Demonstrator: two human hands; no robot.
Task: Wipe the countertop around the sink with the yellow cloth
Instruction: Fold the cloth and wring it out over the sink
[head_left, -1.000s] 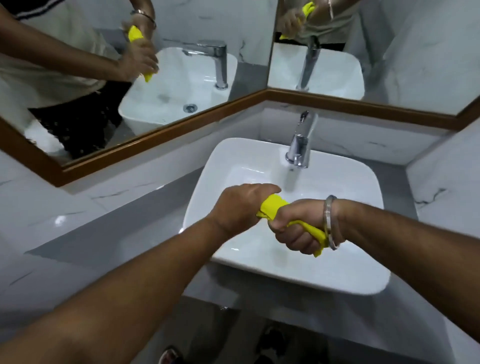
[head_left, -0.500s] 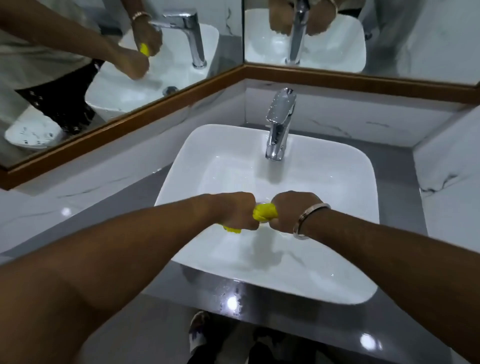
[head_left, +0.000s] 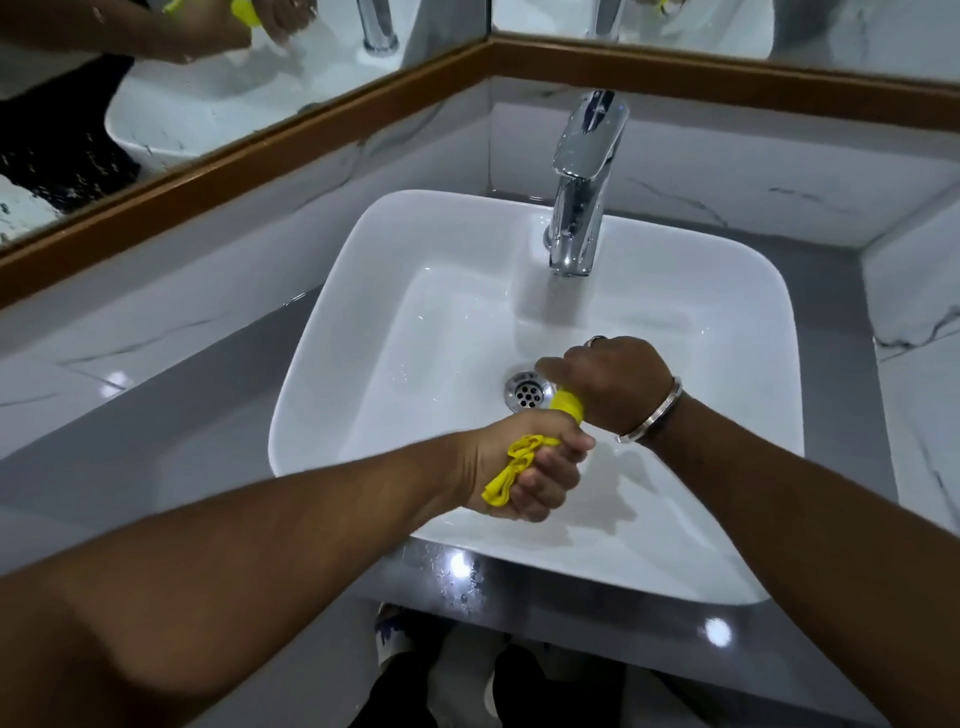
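The sink (head_left: 332, 374) at centre frame is glossy white ceramic, smooth and wet-looking. Its tap (head_left: 582, 187) and drain (head_left: 529, 391) are polished, mirror-bright metal. The grey bench (head_left: 218, 395) is glossy with beaded droplets along the lower edge. The yellow cloth (head_left: 511, 462) is soft, matt, twisted fabric. The mirror frame (head_left: 260, 150) at upper left looks like smooth brown wood.

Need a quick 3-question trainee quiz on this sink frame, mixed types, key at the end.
1. True or false: the yellow cloth lies flat on the countertop.
2. Which hand wears the metal bangle? A) left hand B) right hand
3. Fill in: both hands grip the twisted cloth above the white ___.

Key: 1 false, since it is bunched between both hands; 2 B; 3 sink.
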